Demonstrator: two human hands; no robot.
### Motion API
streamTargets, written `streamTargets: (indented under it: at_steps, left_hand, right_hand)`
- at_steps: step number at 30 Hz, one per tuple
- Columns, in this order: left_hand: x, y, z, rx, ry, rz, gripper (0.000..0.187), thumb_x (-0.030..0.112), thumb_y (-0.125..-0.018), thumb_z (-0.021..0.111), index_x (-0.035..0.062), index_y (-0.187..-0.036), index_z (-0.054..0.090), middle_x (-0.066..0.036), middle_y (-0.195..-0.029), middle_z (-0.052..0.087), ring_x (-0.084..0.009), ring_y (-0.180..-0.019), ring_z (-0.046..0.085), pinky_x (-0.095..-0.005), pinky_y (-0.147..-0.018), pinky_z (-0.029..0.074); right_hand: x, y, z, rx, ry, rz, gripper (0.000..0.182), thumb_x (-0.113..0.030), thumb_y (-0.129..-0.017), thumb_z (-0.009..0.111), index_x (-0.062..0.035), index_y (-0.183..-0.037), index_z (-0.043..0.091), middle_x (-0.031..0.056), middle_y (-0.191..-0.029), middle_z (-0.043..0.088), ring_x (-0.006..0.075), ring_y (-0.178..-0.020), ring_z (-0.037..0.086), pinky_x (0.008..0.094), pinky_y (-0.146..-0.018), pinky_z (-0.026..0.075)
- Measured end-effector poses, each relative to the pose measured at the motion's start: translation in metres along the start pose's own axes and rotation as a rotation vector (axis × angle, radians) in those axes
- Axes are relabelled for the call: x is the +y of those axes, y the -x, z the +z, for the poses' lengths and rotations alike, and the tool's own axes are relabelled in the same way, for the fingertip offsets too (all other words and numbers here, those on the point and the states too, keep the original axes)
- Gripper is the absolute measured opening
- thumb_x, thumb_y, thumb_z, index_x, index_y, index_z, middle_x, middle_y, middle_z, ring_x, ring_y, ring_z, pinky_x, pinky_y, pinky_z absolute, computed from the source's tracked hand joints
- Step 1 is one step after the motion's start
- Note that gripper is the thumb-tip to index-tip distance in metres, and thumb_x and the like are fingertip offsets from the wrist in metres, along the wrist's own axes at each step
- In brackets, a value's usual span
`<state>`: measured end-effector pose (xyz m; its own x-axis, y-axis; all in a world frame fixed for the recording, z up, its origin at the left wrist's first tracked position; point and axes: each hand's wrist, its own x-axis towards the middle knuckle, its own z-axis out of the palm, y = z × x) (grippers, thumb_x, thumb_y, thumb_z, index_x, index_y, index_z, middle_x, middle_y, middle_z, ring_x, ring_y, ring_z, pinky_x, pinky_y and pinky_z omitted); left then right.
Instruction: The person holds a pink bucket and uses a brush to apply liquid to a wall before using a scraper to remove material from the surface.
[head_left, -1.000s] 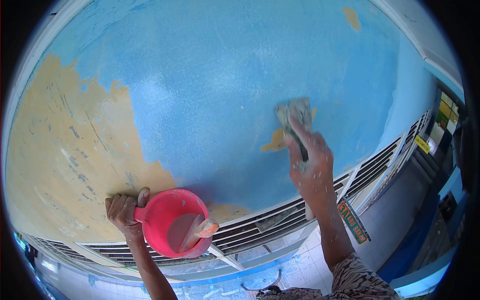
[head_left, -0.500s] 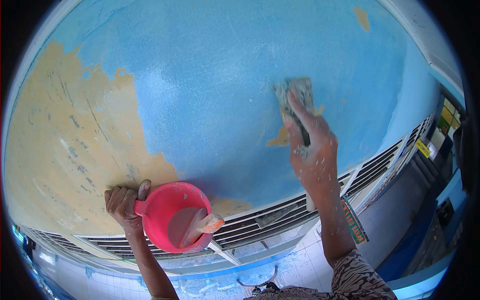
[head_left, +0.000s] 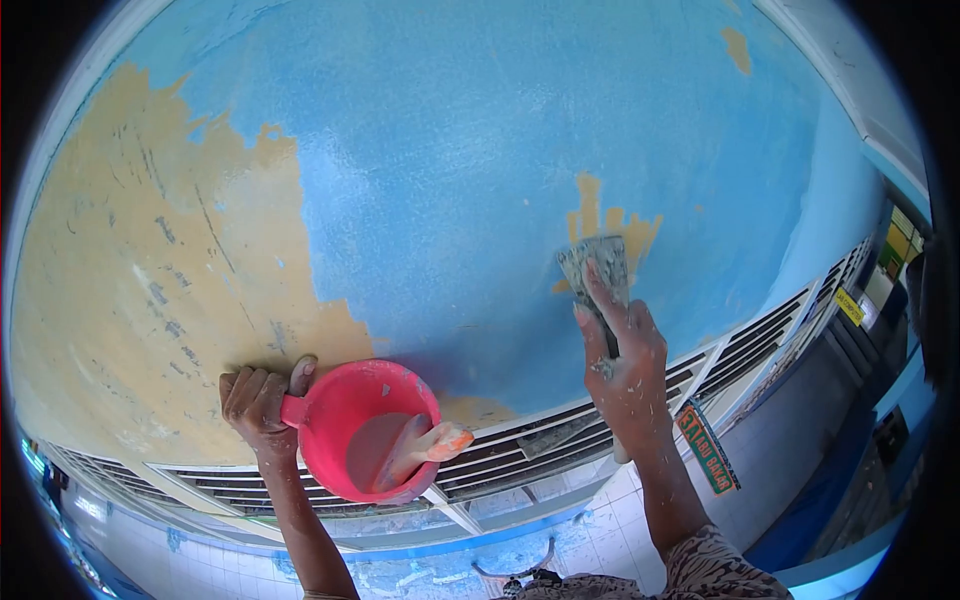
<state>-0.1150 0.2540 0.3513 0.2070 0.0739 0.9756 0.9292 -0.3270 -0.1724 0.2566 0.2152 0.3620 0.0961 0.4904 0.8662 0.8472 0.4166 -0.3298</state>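
My right hand grips a paint scraper, its broad, speckled blade against the blue-painted wall. Just above the blade, jagged strips of tan surface show through the blue. On the left, my left hand is closed round the handle of a pink dipper. Some liquid sits in the dipper, and a paint-smeared brush handle leans out over its rim; the brush's other end is hidden in the liquid.
A large bare tan area covers the wall's left side. Slatted vents run below the painted part, above white tiles. A green-and-orange sign hangs at the lower right, and a small yellow sign is farther right.
The scraper in my right hand has moved down the wall. Fresh tan strips have appeared where the blade passed. My left hand still holds the dipper, with little movement.
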Motion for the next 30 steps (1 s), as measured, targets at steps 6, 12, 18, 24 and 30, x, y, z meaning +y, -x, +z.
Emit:
streamTargets:
  at_steps: [6,12,18,24,30]
  left_hand:
    - [0.0,0.0,0.002,-0.027,-0.007,0.004,0.043,0.016,-0.078,0.085,0.0101,-0.054,0.05,-0.002,-0.051,0.043,-0.02,-0.05,0.041,-0.037,-0.058,0.032]
    - [0.0,0.001,0.001,0.002,-0.035,0.002,0.046,0.025,-0.075,0.088,0.0123,-0.054,0.049,0.0,-0.051,0.039,-0.0205,-0.05,0.038,-0.0363,-0.058,0.029]
    - [0.001,0.001,0.002,0.007,-0.01,0.015,0.044,0.025,-0.074,0.088,0.0124,-0.054,0.051,-0.001,-0.051,0.039,-0.0209,-0.05,0.039,-0.0361,-0.057,0.029]
    - [0.003,0.001,0.002,0.011,-0.013,-0.019,0.044,0.027,-0.075,0.088,0.0126,-0.054,0.051,-0.001,-0.05,0.039,-0.0211,-0.049,0.04,-0.0362,-0.057,0.029]
    - [0.003,0.0,0.002,0.018,-0.018,-0.005,0.048,0.027,-0.075,0.088,0.0124,-0.052,0.048,0.0,-0.05,0.039,-0.0203,-0.048,0.039,-0.036,-0.056,0.029]
  right_hand:
    - [-0.021,-0.063,-0.008,0.06,-0.016,-0.048,0.047,-0.009,-0.095,0.068,-0.0105,-0.142,0.06,0.0177,-0.087,0.065,0.0249,-0.075,0.065,0.042,-0.071,0.054]
    - [0.0,-0.006,0.003,0.02,-0.011,0.002,0.048,-0.01,-0.095,0.068,-0.0121,-0.142,0.06,0.0174,-0.087,0.065,0.0236,-0.076,0.063,0.0408,-0.071,0.053]
    - [-0.026,-0.065,-0.01,0.055,0.053,-0.059,0.048,-0.011,-0.096,0.068,-0.0132,-0.143,0.059,0.0173,-0.086,0.064,0.0233,-0.074,0.061,0.0408,-0.07,0.052]
    - [-0.017,-0.032,0.0,0.029,0.038,-0.052,0.048,-0.011,-0.096,0.068,-0.0145,-0.143,0.059,0.0149,-0.08,0.06,0.0221,-0.067,0.056,0.0408,-0.065,0.049]
    - [-0.034,-0.056,-0.006,0.008,0.017,-0.003,0.046,-0.01,-0.096,0.067,-0.0139,-0.142,0.06,0.0154,-0.083,0.062,0.0234,-0.072,0.062,0.0418,-0.066,0.051]
